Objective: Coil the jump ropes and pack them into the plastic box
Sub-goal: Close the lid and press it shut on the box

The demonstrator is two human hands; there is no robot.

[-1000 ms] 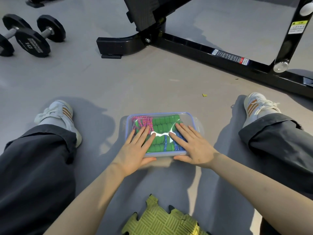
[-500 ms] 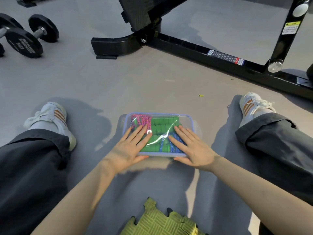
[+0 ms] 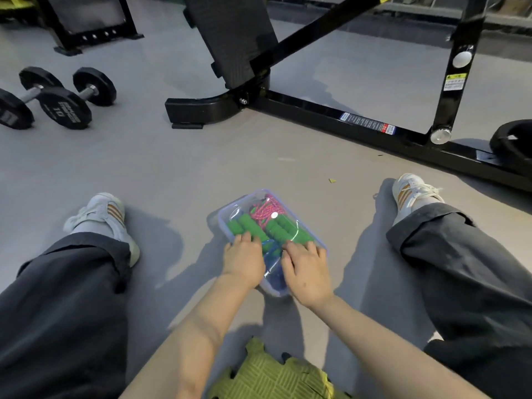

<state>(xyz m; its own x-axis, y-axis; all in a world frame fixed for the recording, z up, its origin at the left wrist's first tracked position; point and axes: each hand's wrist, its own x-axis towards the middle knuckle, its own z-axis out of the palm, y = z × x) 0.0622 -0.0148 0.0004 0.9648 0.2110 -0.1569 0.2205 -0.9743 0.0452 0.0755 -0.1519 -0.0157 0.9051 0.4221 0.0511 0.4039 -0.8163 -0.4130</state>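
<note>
The clear plastic box (image 3: 230, 215) with a bluish lid lies on the floor between my legs, turned at an angle. Inside it are the coiled jump ropes: green foam handles (image 3: 244, 223), a pink rope (image 3: 263, 210) and a blue rope (image 3: 270, 249). My left hand (image 3: 244, 262) rests on the near left part of the lid, fingers bent, fingertips pressing down. My right hand (image 3: 306, 272) presses the near right part the same way. The box's near edges are hidden under my palms.
A black bench frame (image 3: 331, 116) crosses the floor ahead. Two dumbbells (image 3: 64, 96) lie at the far left. A green foam mat tile (image 3: 273, 375) sits close in front of me. My legs and white shoes (image 3: 100, 217) flank the box.
The box has turned from square-on to diagonal, its far end now pointing right. My fingers went from flat and spread on the lid to bent. The camera has tilted up.
</note>
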